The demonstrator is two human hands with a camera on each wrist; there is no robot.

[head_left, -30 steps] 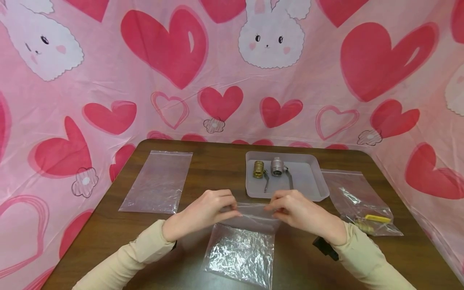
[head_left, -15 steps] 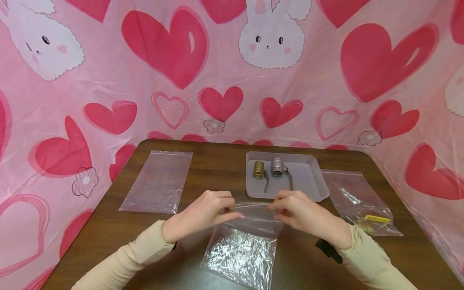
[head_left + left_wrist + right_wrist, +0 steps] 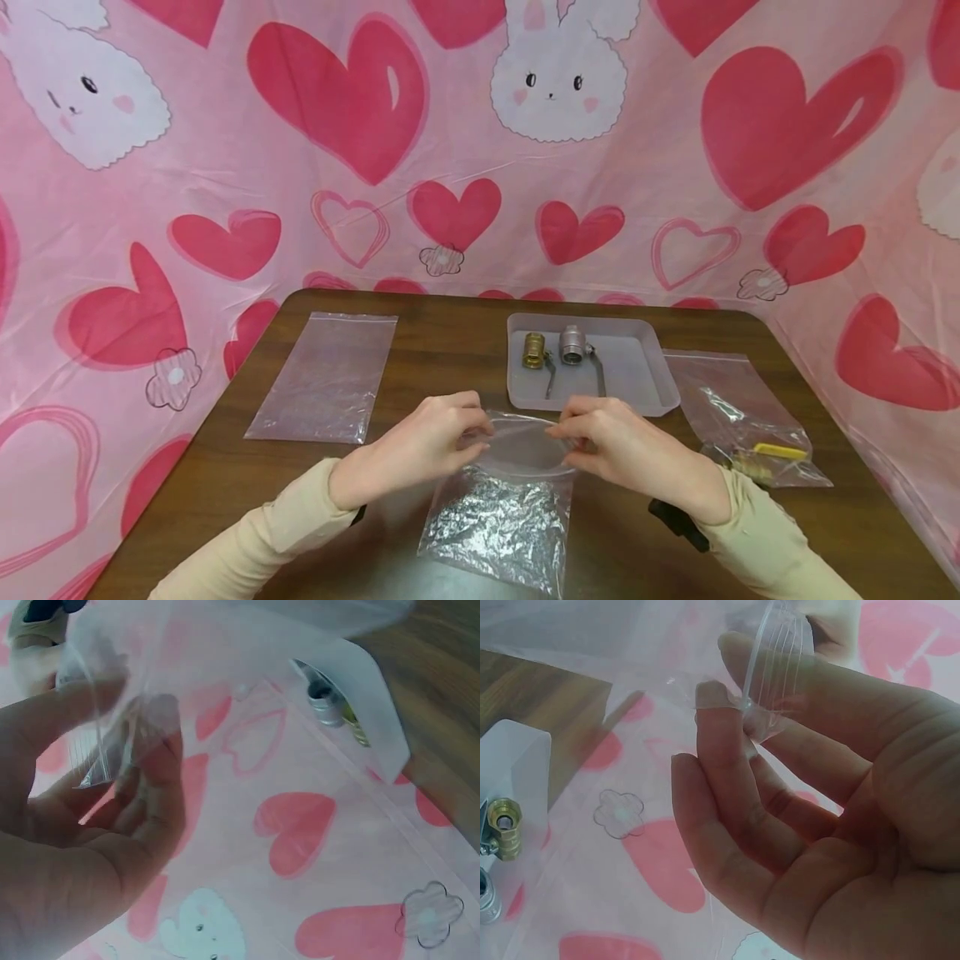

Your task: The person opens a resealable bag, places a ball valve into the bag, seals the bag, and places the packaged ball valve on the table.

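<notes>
A clear zip bag (image 3: 498, 525) spans both hands, its crinkled lower part hanging toward the person. Its mouth gapes in an oval, and I see nothing inside the bag. My left hand (image 3: 431, 442) pinches the left side of the mouth; in the left wrist view, the plastic lies between the thumb and fingers of the left hand (image 3: 112, 847). On the other side, my right hand (image 3: 630, 450) grips the mouth's right edge. The right wrist view shows the ribbed zip strip (image 3: 776, 675) by the thumb, with a fingertip against the film.
Behind the hands stands a translucent tray (image 3: 637, 358) with a brass ball valve (image 3: 534, 350) and a silver ball valve (image 3: 572, 345), both with grey levers. A flat clear bag (image 3: 330, 379) lies left. At right lies another bag (image 3: 727, 392) containing a yellow-handled brass valve (image 3: 780, 452).
The bag's mouth has spread from a narrow slit into a wide oval. Both hands stay in nearly the same place, still holding its two sides.
</notes>
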